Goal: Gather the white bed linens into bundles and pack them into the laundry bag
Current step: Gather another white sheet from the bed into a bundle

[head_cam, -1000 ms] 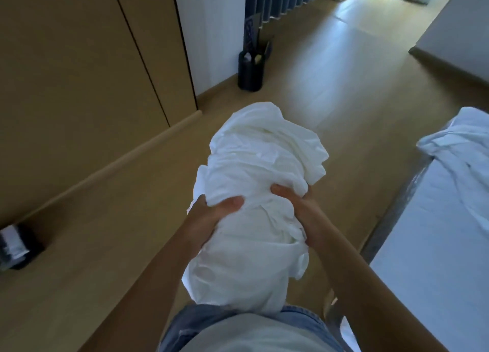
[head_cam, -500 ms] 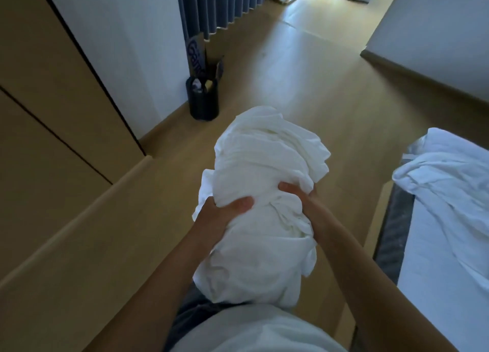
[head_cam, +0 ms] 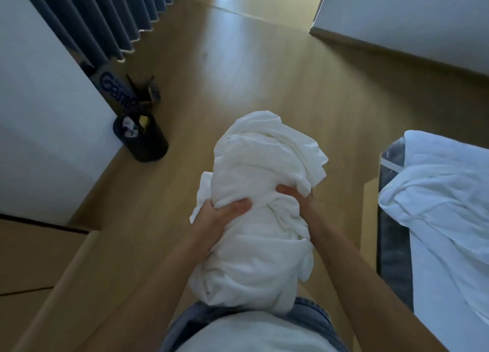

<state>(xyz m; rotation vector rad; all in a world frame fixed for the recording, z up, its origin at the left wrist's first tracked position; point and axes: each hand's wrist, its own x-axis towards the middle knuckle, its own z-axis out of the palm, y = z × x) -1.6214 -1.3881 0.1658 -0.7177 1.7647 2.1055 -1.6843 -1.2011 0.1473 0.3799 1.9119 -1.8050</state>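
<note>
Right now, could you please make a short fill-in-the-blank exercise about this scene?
1. Both hands grip a bundle of ____ linen.
2. The black bin stands on the ____ floor.
3. The curtain is ____ in colour.
4. More linen lies on the person's ____ side.

Missing words: white; wooden; blue; right

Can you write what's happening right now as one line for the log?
left hand: grip on rolled white linen bundle | right hand: grip on bundle | more white linen on bed | laundry bag: not in view
</note>
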